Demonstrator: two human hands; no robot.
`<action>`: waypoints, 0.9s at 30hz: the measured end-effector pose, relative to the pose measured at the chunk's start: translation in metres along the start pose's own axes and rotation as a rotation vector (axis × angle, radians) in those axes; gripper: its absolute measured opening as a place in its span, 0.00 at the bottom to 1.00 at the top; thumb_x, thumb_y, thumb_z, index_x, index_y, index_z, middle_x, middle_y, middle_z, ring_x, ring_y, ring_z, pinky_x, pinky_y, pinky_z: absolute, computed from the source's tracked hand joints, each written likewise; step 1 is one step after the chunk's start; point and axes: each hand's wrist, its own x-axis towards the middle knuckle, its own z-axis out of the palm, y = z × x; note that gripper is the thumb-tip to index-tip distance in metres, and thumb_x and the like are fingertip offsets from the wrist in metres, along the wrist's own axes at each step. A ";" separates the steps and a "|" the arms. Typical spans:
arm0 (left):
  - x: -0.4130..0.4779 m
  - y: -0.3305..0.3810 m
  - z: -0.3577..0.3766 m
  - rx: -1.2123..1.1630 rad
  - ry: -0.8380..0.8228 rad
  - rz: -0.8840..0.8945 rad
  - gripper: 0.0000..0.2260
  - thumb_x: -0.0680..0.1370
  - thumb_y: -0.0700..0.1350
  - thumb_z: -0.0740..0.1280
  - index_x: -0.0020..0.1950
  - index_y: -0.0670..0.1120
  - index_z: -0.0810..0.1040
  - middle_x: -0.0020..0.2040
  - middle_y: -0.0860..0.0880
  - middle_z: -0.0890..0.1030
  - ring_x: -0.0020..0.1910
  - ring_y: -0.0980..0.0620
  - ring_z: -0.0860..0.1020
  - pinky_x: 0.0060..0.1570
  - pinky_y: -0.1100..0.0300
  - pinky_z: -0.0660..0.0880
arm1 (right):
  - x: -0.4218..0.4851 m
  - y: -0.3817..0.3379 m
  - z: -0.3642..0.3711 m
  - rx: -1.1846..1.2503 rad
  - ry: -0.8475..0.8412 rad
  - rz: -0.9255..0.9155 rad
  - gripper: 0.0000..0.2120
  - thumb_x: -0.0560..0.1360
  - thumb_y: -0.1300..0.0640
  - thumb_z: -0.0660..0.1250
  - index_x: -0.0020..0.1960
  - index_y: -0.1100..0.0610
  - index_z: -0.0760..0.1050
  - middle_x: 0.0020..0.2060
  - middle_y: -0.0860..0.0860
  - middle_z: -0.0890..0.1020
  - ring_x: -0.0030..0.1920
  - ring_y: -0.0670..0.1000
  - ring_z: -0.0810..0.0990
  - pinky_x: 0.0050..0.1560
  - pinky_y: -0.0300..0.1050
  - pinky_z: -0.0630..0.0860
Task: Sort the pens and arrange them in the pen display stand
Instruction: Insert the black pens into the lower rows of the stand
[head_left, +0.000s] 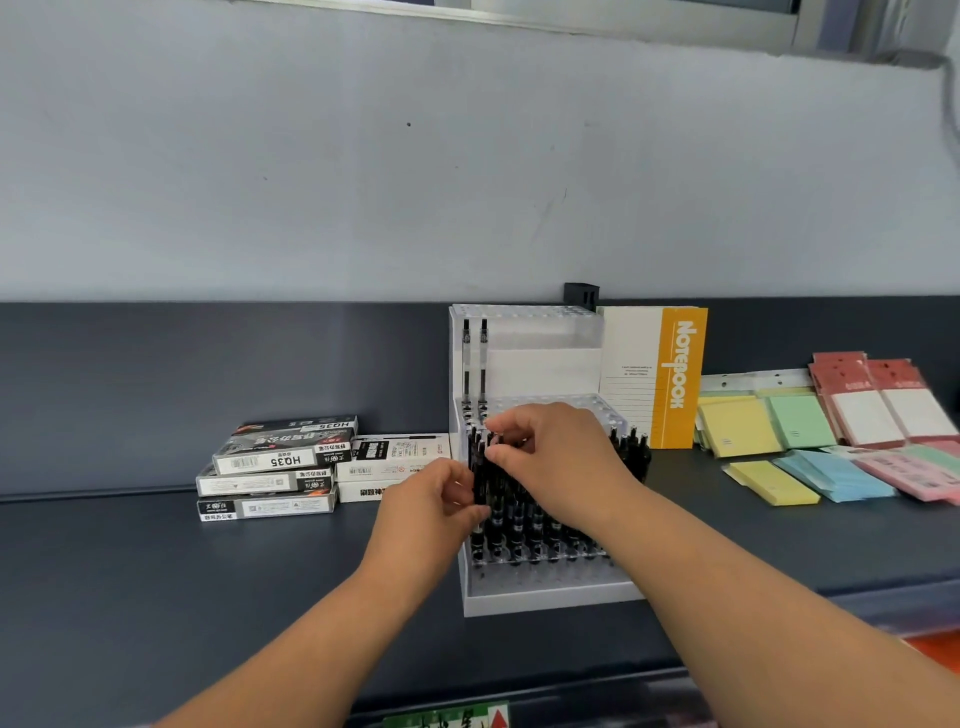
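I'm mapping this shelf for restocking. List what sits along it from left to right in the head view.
Black pen boxes → white pen boxes → pen stand → notebook → sticky note pads

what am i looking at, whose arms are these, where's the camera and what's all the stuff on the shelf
No machine here: these are a person's two bare arms, filmed by one camera worn on the head, looking forward and down. They are filling the clear pen stand on the dark shelf. Its front rows hold many black pens; two more pens stand upright at the back left. The left hand and right hand both pinch black pens at the stand's left front; how many is hard to tell. Left of the stand lies a stack of pen boxes; to its right a notebook stands and coloured note pads lie.
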 end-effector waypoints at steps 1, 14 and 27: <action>0.000 0.000 0.000 0.019 -0.007 0.004 0.13 0.71 0.42 0.75 0.42 0.56 0.73 0.40 0.55 0.79 0.37 0.62 0.79 0.34 0.76 0.69 | 0.000 0.001 0.001 0.005 -0.004 0.000 0.14 0.76 0.52 0.69 0.61 0.46 0.78 0.53 0.44 0.83 0.48 0.40 0.77 0.57 0.35 0.71; 0.008 0.019 -0.013 -0.020 0.025 0.161 0.17 0.73 0.44 0.72 0.47 0.68 0.73 0.43 0.56 0.77 0.39 0.59 0.80 0.37 0.72 0.72 | 0.007 0.006 -0.010 -0.019 -0.113 -0.054 0.13 0.70 0.53 0.75 0.53 0.46 0.80 0.46 0.41 0.84 0.47 0.38 0.79 0.50 0.32 0.72; 0.007 0.016 -0.011 -0.077 0.067 0.086 0.13 0.74 0.43 0.72 0.53 0.58 0.77 0.43 0.56 0.78 0.40 0.63 0.78 0.36 0.77 0.70 | 0.009 0.008 -0.010 -0.114 -0.014 -0.025 0.19 0.67 0.47 0.77 0.56 0.43 0.77 0.48 0.39 0.81 0.52 0.43 0.77 0.56 0.47 0.75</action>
